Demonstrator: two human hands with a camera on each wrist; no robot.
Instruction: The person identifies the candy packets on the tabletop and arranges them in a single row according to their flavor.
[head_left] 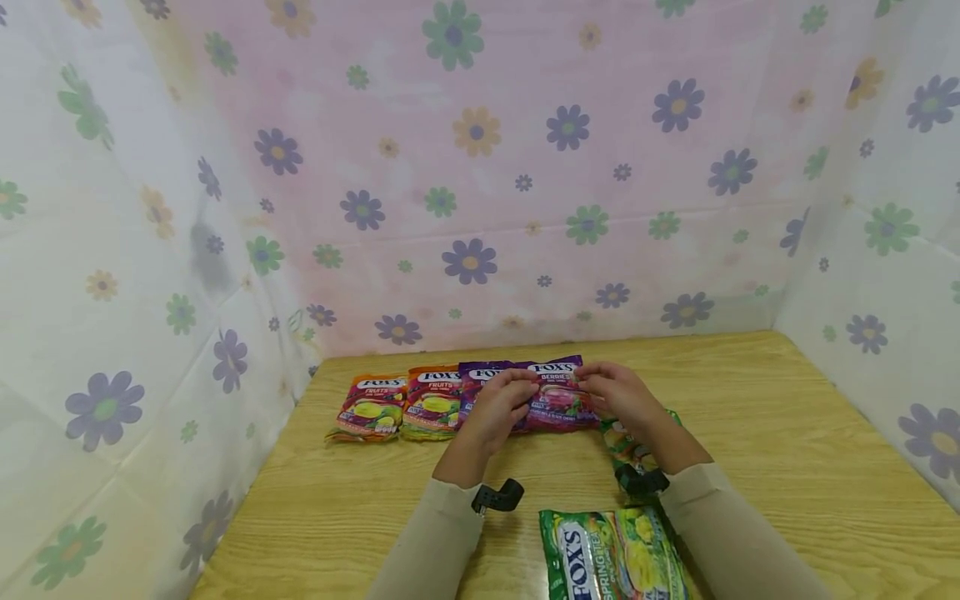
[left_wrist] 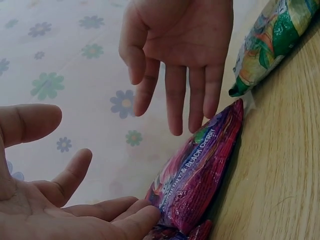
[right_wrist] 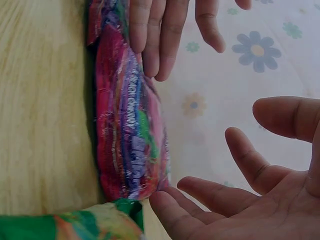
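Observation:
My left hand (head_left: 497, 408) and right hand (head_left: 618, 396) are on either side of a purple Fox's Berries candy bag (head_left: 558, 402), which lies flat in the row. In the left wrist view, the left hand's fingers (left_wrist: 145, 220) touch or nearly touch the bag's side, extended and slightly bent. The right hand (right_wrist: 240, 200) has its fingertips close to the bag's other end, thumb apart; whether they make contact I cannot tell. Neither hand grips anything. Partly behind the left hand is a second purple bag (head_left: 474, 382). Under the right forearm lies a green candy bag (head_left: 622, 446), partly covered.
Two orange Fox's Fruits bags (head_left: 370, 408) continue the row leftward. A green Spring Tea bag (head_left: 615, 554) lies at the wooden table's (head_left: 787, 433) near side, beside the right sleeve. Flowered cloth (head_left: 525, 192) walls the back and both sides.

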